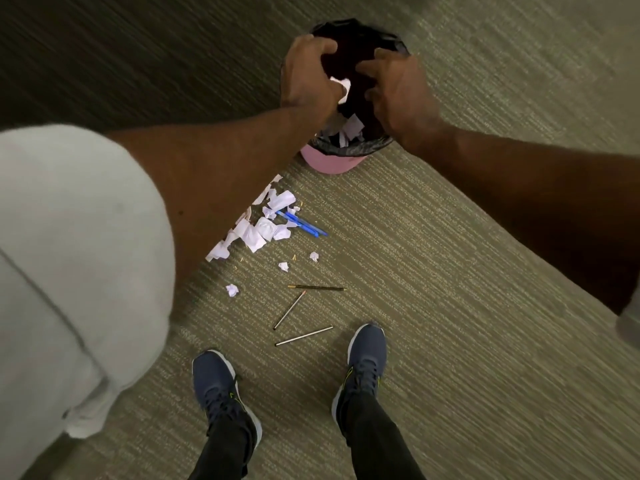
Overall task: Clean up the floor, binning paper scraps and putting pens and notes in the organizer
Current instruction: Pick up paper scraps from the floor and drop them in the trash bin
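Observation:
A pink bin with a black liner stands on the carpet and holds white paper scraps. Both hands hover over its mouth. My left hand has curled fingers with a white scrap at the fingertips. My right hand is beside it with loosely spread fingers and nothing visible in it. On the floor below the bin lies a pile of torn paper, partly hidden by my left forearm, with blue pens in it. Three thin pencils lie nearer my feet.
Small crumpled scraps are scattered between pile and pencils. My dark blue shoes stand just behind the pencils. A darker carpet band runs across the upper left. No organizer is in view.

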Tool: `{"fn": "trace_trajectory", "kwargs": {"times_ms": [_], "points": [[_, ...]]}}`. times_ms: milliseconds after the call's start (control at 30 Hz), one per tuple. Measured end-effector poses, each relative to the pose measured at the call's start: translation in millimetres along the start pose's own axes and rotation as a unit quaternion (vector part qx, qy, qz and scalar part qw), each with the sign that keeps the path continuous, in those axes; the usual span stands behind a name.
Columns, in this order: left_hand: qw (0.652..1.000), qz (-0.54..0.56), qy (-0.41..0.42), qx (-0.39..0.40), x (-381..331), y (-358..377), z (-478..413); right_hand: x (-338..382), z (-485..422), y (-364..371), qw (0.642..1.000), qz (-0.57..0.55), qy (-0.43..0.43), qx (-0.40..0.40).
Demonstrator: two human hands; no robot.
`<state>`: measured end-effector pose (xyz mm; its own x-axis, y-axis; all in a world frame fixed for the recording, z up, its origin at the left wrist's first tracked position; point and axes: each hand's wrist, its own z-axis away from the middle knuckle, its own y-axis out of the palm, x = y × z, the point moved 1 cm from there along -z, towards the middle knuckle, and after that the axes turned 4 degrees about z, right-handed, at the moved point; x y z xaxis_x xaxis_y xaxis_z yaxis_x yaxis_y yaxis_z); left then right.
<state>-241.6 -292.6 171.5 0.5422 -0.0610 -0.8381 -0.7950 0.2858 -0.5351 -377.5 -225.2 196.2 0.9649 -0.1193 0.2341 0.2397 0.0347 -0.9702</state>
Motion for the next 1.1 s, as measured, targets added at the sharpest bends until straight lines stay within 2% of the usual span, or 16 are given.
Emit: {"fn": "trace_trajectory", "kwargs": {"times_ms": [200,300,400,667,800,900,967,1100], "points": [[0.999,0.004,-0.013,0.031,20,-10,12,5,8,9,1.000,0.002,0.016,0.014],[0.998,0.012,-0.046,0.033,37,-20,26,18,21,20,0.999,-0.024,0.006,0.037],[0.994,0.059,-0.081,0.045,58,-36,48,37,39,41,0.999,-0.029,-0.015,0.029],[0.989,0.040,-0.134,0.056,163,-73,124,104,91,122,0.990,-0.032,-0.085,0.108],[0.987,-0.038,-0.147,0.056,220,-86,161,133,104,177,0.981,-0.058,-0.108,0.150],[0.966,-0.065,-0.229,0.099,261,-89,176,145,112,216,0.979,-0.054,-0.088,0.175],[0.957,-0.092,-0.247,0.125,290,-87,184,150,117,241,0.976,-0.038,-0.087,0.197],[0.940,-0.182,-0.242,0.158,342,-81,195,154,124,298,0.968,-0.023,-0.117,0.221]]}}
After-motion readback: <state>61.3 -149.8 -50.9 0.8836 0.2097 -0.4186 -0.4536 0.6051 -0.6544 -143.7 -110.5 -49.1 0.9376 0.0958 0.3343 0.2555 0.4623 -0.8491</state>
